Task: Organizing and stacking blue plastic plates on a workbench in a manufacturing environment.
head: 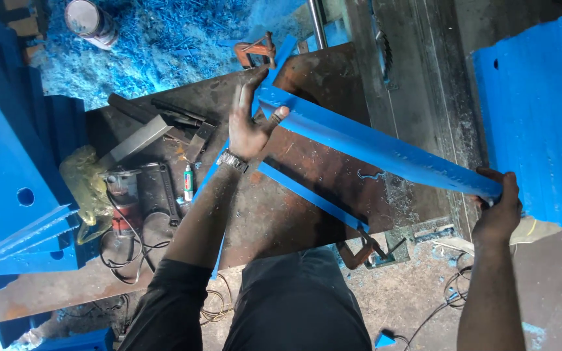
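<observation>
Blue strip (378,149) spanning rusty bench (307,201); left hand (248,127) pinching far end, right hand (499,208) gripping near end, keeping it level.

Left arm extends forward, elbow bent, dark sleeve at the upper arm, watch on the wrist. Left hand (250,123) grips with fingers spread and thumb opposed. Right arm reaches straight out; right hand (499,211) closes in a grip.

At the frame centre the rusty surface (307,195) lies bare under the long blue bar (385,151). On the left, the power tool (123,203), cables (131,250) and metal pieces (164,127) block passage; blue panels (541,117) close the right.
</observation>
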